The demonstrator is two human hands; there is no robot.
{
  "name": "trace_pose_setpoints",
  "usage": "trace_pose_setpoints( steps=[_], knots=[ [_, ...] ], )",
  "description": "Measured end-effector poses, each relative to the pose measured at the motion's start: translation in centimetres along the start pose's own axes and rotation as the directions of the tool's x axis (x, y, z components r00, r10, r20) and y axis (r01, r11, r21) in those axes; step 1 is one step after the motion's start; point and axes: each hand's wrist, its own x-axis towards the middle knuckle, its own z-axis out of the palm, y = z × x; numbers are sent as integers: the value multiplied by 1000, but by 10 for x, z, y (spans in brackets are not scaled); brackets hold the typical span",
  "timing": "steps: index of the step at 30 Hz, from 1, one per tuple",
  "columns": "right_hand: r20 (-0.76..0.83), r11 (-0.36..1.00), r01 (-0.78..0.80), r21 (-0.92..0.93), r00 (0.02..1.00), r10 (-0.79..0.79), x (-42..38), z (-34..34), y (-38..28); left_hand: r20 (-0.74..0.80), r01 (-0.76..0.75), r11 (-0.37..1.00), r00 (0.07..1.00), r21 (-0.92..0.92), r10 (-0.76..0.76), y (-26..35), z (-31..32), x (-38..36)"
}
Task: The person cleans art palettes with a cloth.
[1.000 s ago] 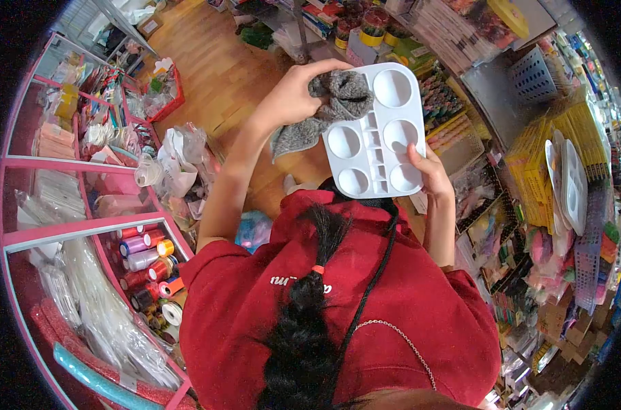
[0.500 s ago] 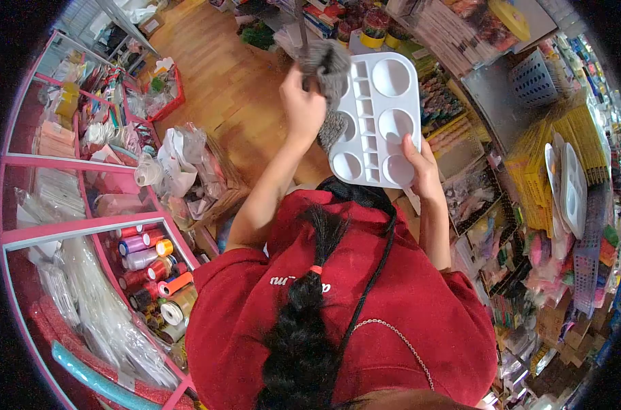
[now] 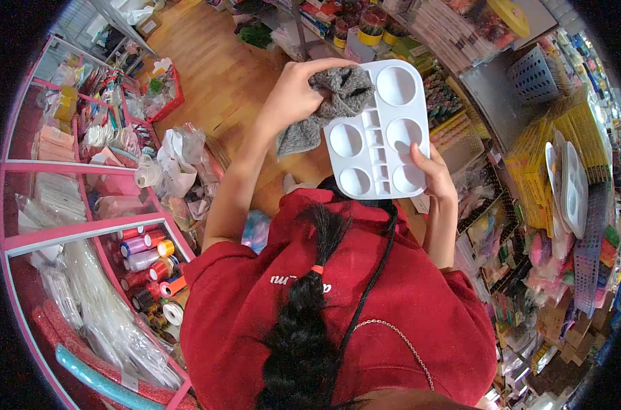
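Observation:
My right hand [image 3: 434, 173] grips a white plastic paint palette [image 3: 376, 147] by its lower right edge, thumb on the front face. The palette has round wells on both sides and a column of small square wells down the middle. A bunched grey knitted cloth [image 3: 344, 92] is in my left hand [image 3: 299, 98], whose fingers curl round it. The cloth lies against the palette's upper left part and covers the wells there. One end of it hangs below my left hand.
Pink-edged display cases [image 3: 85, 227] with thread spools [image 3: 144, 260] stand on the left. A red basket [image 3: 165, 102] sits on the wooden floor [image 3: 211, 75]. More white palettes [image 3: 574, 188] and a perforated basket [image 3: 533, 76] are at the right.
My left hand and the cloth have shifted onto the palette's upper left part; more of the lower left wells show. The palette has moved slightly right and down.

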Motion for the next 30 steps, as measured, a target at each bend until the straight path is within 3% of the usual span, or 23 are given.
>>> trace_pose_setpoints(
  steps=[3, 7, 10, 11, 12, 14, 17, 18, 20, 23, 26, 30],
  knots=[
    [-29, 999, 45, 19, 999, -44, 2, 5, -3, -228, -180, 972, 950, 147, 211, -3, 9, -2],
    [-96, 996, 90, 28, 992, -87, 6, 14, 1, -447, -107, 976, 876, 191, 184, -24, 23, -5],
    [-208, 994, 101, 49, 974, -88, 10, 16, 4, -711, 15, 998, 703, 56, 29, -28, 27, -4],
    [-264, 993, 102, 58, 961, -83, 11, 17, 4, -612, -206, 794, 752, -572, -245, -27, 25, 1],
    [-284, 986, 135, 94, 953, -103, 11, 18, 3, -555, -79, 809, 766, -582, -325, -11, 16, -2],
    [-326, 965, 203, 164, 935, -141, 12, 21, -1, -403, 49, 814, 850, -579, -339, -11, 13, -11],
    [-321, 983, 150, 104, 941, -110, 9, 22, -4, -264, -54, 995, 964, -87, 29, -16, 26, -23],
    [-319, 990, 123, 64, 943, -96, 9, 22, -3, -110, 130, 951, 980, -279, -166, -12, 31, -30],
    [-274, 990, 122, 76, 957, -97, 10, 21, 2, 1, 197, 878, 976, -437, -219, -20, 37, -30],
    [-244, 990, 104, 93, 967, -78, 8, 21, 2, -89, 157, 929, 976, -336, -198, -3, 36, -24],
    [-275, 987, 104, 119, 959, -68, 7, 30, -2, -279, 167, 973, 938, -156, -206, -7, 45, -21],
    [-239, 981, 133, 139, 966, -97, 8, 36, 1, -516, 57, 998, 855, 14, -42, 1, 57, -22]
  ],
)
